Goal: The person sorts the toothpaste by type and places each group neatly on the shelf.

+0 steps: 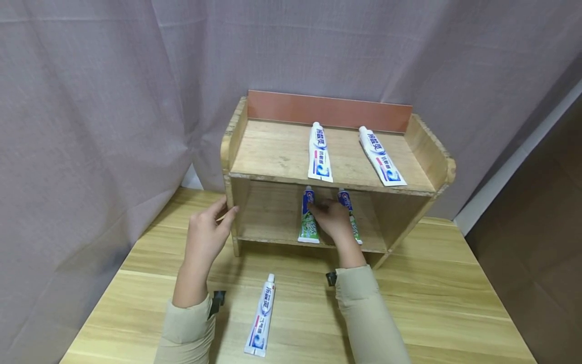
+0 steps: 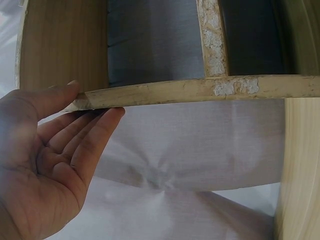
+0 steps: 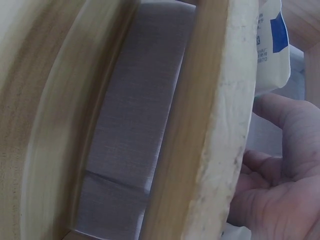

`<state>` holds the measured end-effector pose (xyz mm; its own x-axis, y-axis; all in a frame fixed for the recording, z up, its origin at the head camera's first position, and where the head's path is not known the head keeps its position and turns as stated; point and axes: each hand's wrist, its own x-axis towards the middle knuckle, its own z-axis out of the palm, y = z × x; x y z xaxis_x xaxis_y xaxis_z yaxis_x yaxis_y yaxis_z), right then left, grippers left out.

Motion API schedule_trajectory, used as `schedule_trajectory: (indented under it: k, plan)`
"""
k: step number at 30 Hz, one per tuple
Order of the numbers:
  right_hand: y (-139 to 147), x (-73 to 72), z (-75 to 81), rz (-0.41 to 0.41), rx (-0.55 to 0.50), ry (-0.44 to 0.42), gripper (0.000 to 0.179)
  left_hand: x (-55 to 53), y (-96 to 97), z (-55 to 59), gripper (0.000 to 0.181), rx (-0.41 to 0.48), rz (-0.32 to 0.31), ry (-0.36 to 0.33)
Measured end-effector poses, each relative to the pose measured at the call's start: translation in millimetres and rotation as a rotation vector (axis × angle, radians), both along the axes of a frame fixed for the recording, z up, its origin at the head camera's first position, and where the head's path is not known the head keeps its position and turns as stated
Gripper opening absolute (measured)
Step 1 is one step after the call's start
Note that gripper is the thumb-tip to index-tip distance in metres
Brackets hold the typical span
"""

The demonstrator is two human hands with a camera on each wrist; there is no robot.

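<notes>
My left hand (image 1: pixel 210 230) grips the left side panel of a small wooden shelf (image 1: pixel 273 151), thumb on one face and fingers on the other, as the left wrist view shows. Inside the lower level my right hand (image 1: pixel 335 218) is between two blue-and-green toothpaste tubes. Its thumb overlaps the edge of the left tube (image 1: pixel 309 225); the right tube (image 1: pixel 346 200) is partly covered by the hand. The right fingertips are hidden behind the shelf edge in the right wrist view, so I cannot tell whether they pinch the left tube.
Two white-and-blue toothpaste tubes lie on the top level, one near the middle (image 1: pixel 320 151) and one to the right (image 1: pixel 382 157). Another white tube (image 1: pixel 261 316) lies on the wooden table (image 1: pixel 445 303) between my forearms. A grey curtain (image 1: pixel 113 101) hangs behind.
</notes>
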<state>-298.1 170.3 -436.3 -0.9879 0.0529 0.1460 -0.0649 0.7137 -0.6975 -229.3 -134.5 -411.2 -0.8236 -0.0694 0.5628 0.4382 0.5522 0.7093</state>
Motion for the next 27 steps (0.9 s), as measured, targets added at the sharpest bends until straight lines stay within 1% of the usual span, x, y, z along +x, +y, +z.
schedule_trajectory:
  k: [4,7,11,19,27]
  plan:
    - [-1,1.3,-0.6,0.004,0.009,0.009,0.054,0.0,-0.3,-0.5,0.03,-0.002,0.003,-0.002]
    - [-1,4.0,0.5,0.003,0.018,-0.003,0.055,-0.2,-0.4,-0.6,0.03,0.0,0.004,-0.006]
    - [-2,10.1,1.7,-0.001,0.021,-0.017,0.057,-0.8,-0.3,-0.8,0.031,0.001,0.001,-0.008]
    - [-3,21.2,-1.1,-0.017,0.016,-0.043,0.058,-1.3,0.0,-1.8,0.032,-0.004,0.006,-0.019]
    - [-6,27.3,-1.6,-0.024,0.03,0.005,0.051,-1.0,0.1,-2.2,0.028,-0.001,0.005,-0.011]
